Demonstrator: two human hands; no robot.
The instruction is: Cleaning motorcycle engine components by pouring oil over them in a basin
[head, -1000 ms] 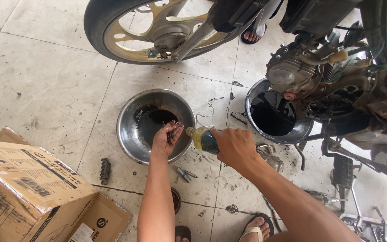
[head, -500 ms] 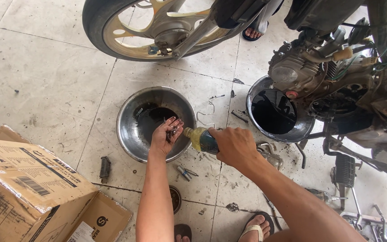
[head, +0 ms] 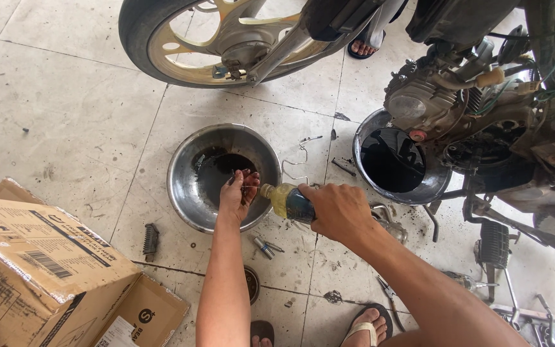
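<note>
My right hand [head: 336, 211] grips a small plastic bottle [head: 288, 201] tipped on its side, its neck pointing left toward my left hand. My left hand [head: 237, 193] is cupped, fingers up, over a steel bowl [head: 186, 186] that holds a pool of dark liquid. Small dark bits seem to lie in the palm, right at the bottle's mouth. The bowl sits on the tiled floor in front of me.
A second bowl [head: 380, 191] of black oil sits under a motorcycle engine [head: 441, 96]. The rear wheel [head: 181, 45] is above. A cardboard box [head: 40, 263] stands at lower left. Pliers [head: 387, 292], a small brush [head: 151, 238] and loose parts lie around. My sandalled feet [head: 364, 328] are below.
My hands and the bottle stay over the steel bowl; the bottle has tipped slightly flatter toward my left palm. The view has shifted a little.
</note>
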